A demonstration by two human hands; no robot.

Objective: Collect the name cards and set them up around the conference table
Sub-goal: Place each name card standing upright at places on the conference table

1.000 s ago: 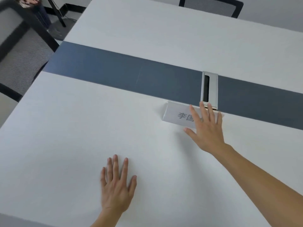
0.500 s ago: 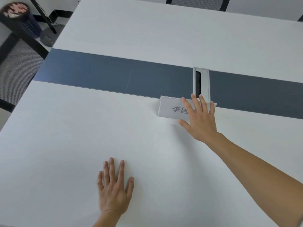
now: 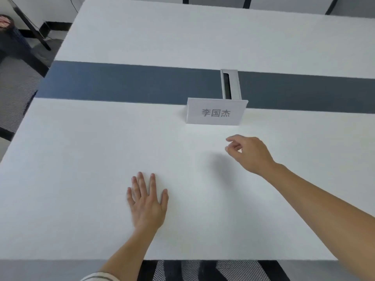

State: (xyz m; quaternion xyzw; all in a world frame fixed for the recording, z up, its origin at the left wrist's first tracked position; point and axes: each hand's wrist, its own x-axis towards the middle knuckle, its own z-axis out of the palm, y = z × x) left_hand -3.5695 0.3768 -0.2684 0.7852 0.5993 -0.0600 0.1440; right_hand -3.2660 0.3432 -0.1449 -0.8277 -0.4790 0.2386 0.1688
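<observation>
- The white conference table (image 3: pixel 101 138) fills nearly the whole frame, its near edge running along the bottom.
- A dark blue-grey band (image 3: pixel 121 84) crosses the table from left to right, a little above the middle.
- Mesh-backed chairs show at the frame's edges — one (image 3: pixel 14 94) at the left, another (image 3: pixel 203 270) at the bottom centre, tucked under the near edge.
- The right hand (image 3: pixel 251 153) hangs just right of centre, above the table, fingers loosely curled and gripping nothing; it is clear of the card.
- The left hand (image 3: pixel 147 201) lies palm-down on the table, low and centre-left, fingers spread, empty.
- The name card (image 3: pixel 216 112) stands upright right of centre, printed face toward the camera, its back edge at the band's near border.
- A silver cable hatch (image 3: pixel 231 84) sits in the band, directly behind the card.
</observation>
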